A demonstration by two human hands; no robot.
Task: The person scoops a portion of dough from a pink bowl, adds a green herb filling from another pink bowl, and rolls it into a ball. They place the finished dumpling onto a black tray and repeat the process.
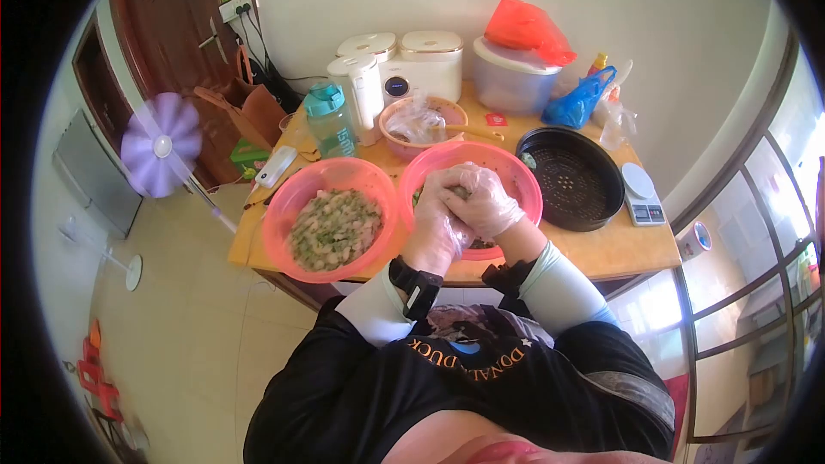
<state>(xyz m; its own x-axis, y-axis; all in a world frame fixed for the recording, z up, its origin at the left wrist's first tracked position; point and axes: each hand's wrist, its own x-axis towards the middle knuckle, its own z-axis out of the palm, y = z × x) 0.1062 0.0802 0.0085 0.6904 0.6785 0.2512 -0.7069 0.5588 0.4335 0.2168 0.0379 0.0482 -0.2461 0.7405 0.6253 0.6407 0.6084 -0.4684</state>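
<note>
Both hands wear clear plastic gloves and are pressed together above a pink bowl. My left hand is closed, its fingers cupped against the other hand. My right hand wraps over it, also closed. A bit of greenish-grey food mixture shows between the palms; most of it is hidden. Dark and green bits of filling show inside the bowl below. To the left, a second pink bowl holds a pale mixture flecked with green. A black perforated steamer tray stands to the right, with one small greenish lump at its left side.
Behind the bowls are an orange basin with a plastic bag, a teal bottle, a white appliance and a lidded tub under a red bag. A kitchen scale sits far right. A fan stands left.
</note>
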